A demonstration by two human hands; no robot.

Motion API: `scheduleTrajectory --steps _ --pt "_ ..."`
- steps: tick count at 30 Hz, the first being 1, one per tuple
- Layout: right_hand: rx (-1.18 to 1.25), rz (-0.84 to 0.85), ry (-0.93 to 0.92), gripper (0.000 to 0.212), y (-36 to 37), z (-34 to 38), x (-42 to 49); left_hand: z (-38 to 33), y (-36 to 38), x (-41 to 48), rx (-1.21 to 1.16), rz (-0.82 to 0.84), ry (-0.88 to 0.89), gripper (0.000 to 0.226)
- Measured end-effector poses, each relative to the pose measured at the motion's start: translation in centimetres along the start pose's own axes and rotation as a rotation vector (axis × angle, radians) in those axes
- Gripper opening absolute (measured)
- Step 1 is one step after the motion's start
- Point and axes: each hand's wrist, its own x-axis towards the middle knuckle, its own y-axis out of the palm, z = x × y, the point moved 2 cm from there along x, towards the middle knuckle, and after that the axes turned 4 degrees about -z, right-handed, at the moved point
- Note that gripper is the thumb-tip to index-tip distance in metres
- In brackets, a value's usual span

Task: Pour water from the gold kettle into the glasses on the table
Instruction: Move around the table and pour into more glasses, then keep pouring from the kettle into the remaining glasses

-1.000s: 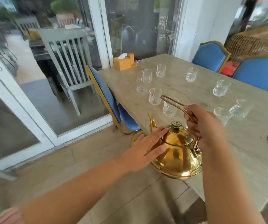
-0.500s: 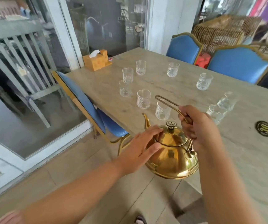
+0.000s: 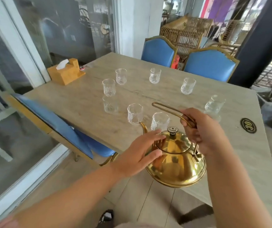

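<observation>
A shiny gold kettle [image 3: 178, 163] hangs in the air at the near edge of the pale stone table [image 3: 86, 102]. My right hand [image 3: 201, 130] grips its long looped handle. My left hand [image 3: 140, 153] lies with straight fingers against the kettle's left side and lid rim. The spout points away towards two cut-glass tumblers, one nearest [image 3: 159, 120] and one to its left [image 3: 135, 113]. Several more glasses stand spread over the table, such as one at the back [image 3: 155, 75] and one at the right [image 3: 214, 103].
A wooden tissue box [image 3: 66, 73] stands at the table's far left corner. A round black badge [image 3: 248, 125] marks the right side. Blue chairs stand at the left [image 3: 58, 122] and far side [image 3: 158, 51]. Glass doors lie left, wicker furniture behind.
The view has swung to the right and closer to the table. The kettle stays in my right hand with my left hand on it, nearer the two front glasses.
</observation>
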Motion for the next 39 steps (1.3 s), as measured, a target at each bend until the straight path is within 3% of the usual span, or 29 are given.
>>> scheduleTrajectory --steps 5,14,24,31,39 --pt "-0.039 -0.116 -0.015 0.042 2.2 0.4 0.5 2.2 -3.4 2.1 0.019 0.198 0.089 0.053" --pt "0.136 -0.361 0.002 0.041 5.1 -0.8 -0.5 4.5 -6.8 4.1 -0.018 0.551 0.199 0.052" --pt "0.115 -0.483 0.010 0.035 5.1 0.2 -0.7 5.1 -5.4 5.7 -0.059 0.641 0.246 0.067" --pt "0.021 -0.454 0.009 0.027 4.6 1.7 1.2 5.2 -4.4 7.4 -0.080 0.692 0.212 0.070" --pt "-0.249 -0.357 -0.037 0.023 4.6 2.8 4.2 6.1 -3.8 9.2 -0.122 0.734 0.166 0.076"
